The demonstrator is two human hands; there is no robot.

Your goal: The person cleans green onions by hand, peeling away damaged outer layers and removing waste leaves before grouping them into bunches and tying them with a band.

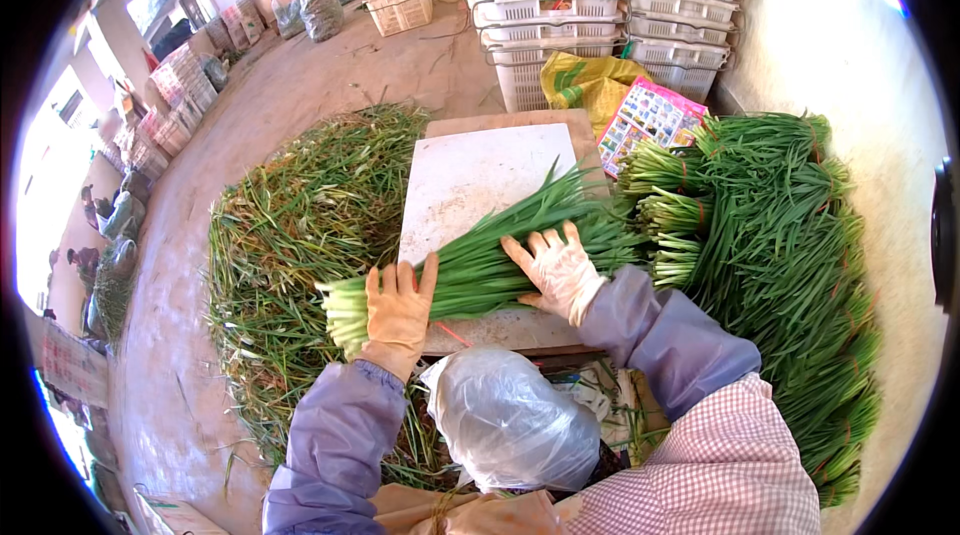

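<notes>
A loose bunch of garlic chives [480,261] lies slantwise over a white board [480,167], pale stem ends to the left and green leaves to the upper right. My gloved left hand [396,317] grips it near the stem ends. Across the leaves rests my gloved right hand [561,272], fingers spread on top and thumb at the near side. A thin red tie [454,334] pokes out from beneath the bunch. Tied chive bundles [780,235] are heaped at the right, some with stem ends facing the board.
Chive trimmings [300,235] are piled left of the board. A knee covered in clear plastic [517,415] sits below it. Beyond are stacked white crates [551,17], a yellow woven sack [592,81] and a printed sheet [649,118]. A wall [885,160] borders the right; people sit farther off.
</notes>
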